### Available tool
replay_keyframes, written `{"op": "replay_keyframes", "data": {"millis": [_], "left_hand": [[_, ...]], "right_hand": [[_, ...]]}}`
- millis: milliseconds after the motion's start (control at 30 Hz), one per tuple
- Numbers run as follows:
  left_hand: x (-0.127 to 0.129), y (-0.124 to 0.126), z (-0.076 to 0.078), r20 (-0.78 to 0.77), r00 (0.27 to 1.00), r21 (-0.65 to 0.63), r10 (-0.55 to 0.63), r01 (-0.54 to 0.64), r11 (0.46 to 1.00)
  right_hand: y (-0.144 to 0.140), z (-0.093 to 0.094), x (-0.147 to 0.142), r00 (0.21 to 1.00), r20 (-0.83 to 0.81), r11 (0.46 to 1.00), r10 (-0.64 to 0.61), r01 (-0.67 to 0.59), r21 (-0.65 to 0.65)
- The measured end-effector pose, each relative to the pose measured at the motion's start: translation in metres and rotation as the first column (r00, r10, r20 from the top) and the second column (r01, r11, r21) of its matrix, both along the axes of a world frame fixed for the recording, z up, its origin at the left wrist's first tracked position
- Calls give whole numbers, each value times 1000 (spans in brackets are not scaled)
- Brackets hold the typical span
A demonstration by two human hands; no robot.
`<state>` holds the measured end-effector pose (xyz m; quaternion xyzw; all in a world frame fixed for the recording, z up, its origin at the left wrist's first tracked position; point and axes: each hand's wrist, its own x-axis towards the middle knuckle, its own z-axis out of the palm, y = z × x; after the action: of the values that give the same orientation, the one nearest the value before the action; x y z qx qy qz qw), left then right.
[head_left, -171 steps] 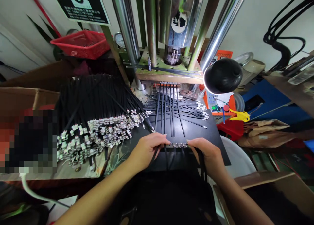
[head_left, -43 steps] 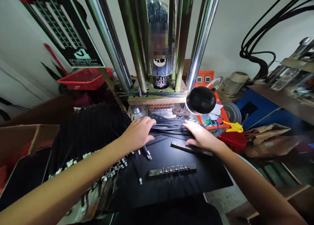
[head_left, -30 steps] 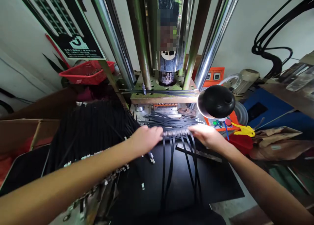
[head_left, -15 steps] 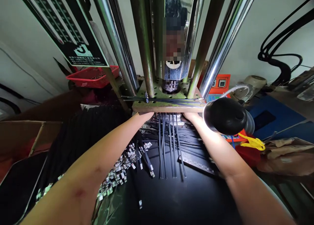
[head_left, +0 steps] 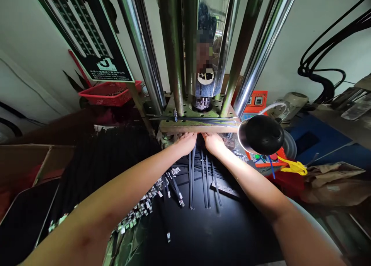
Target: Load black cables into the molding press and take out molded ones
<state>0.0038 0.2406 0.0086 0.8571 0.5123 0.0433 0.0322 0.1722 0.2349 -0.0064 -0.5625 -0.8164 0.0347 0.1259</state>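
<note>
Black cable ties (head_left: 203, 181), about five, under two hands: left hand (head_left: 185, 142), right hand (head_left: 213, 142).

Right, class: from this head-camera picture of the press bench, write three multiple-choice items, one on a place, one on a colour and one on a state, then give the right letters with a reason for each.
1. Where are both hands?
A. Under the press plate
B. In the red basket
C. On the lamp

2. What colour are the cables running from the hands toward the person?
A. White
B. Black
C. Yellow

3. How does the lamp stand?
A. Switched on
B. Switched off
C. Lying on the floor

Answers:
1 A: the left hand and right hand reach side by side beneath the press plate.
2 B: the cables lying on the dark mat are black.
3 A: the lamp throws bright light onto the right wrist below its shade.
</note>
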Motion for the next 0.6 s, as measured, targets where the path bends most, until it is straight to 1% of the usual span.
{"op": "replay_keyframes", "data": {"millis": [133,233,300,367,400,433,467,500,533,567,600], "left_hand": [[13,-7,-12,-19,999,24,51,-51,998],[18,-9,-11,-27,995,21,95,-95,995],[21,-8,-5,-36,994,-3,105,-105,994],[24,-9,8,-41,995,-36,90,-91,995],[24,-14,17,-41,996,-52,79,-81,995],[22,-23,26,-35,997,-62,68,-70,996],[18,-38,35,-31,998,-63,56,-58,996],[9,-60,43,-11,999,-69,32,-32,997],[-4,-88,49,23,1000,-98,-8,10,995],[-20,-122,52,52,997,-135,-57,63,989],[-40,-159,50,176,973,-262,-148,192,946]], "right_hand": [[-13,-6,-15,997,70,1000,-15,15,12],[-11,-1,-17,995,100,1000,-8,9,-8],[-5,11,-16,994,111,999,-3,8,-49],[-4,29,-13,994,111,996,11,0,-93],[-11,38,-10,994,105,994,21,-10,-105],[-24,47,-7,995,95,994,34,-24,-108],[-45,54,-1,995,87,994,48,-39,-100],[-74,57,7,995,65,993,76,-69,-99],[-110,56,18,993,39,987,109,-104,-119],[-152,50,31,987,1,974,159,-157,-162],[-195,40,48,958,-132,914,255,-284,-290]]}}
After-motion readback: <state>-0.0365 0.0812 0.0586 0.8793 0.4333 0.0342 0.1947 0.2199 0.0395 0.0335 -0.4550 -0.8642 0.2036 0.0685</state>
